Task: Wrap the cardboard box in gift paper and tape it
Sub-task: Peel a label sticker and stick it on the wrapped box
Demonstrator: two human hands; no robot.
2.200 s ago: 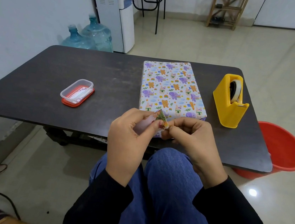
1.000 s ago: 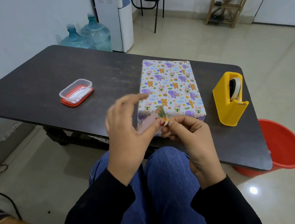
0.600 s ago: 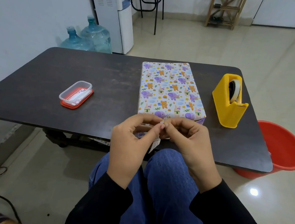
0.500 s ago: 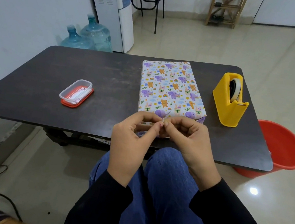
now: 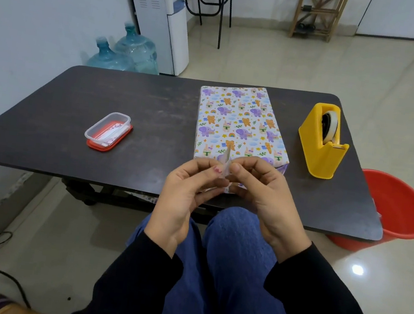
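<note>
box [image 5: 241,124]: printed paper | table [image 5: 102,107]: matt, scuffed | dispenser [image 5: 316,149]: glossy plastic

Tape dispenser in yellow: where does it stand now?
In the head view, the tape dispenser stands on the table, just right of the wrapped box.

Box [image 5: 238,124] wrapped, animal print, flat on table [image 5: 154,108], long axis pointing away. 1 paper flap [image 5: 226,160] at near end upright, pinched between left hand [image 5: 183,193] and right hand [image 5: 266,198]; probably untaped. Yellow tape dispenser [image 5: 322,145] right of box, apart.
</note>
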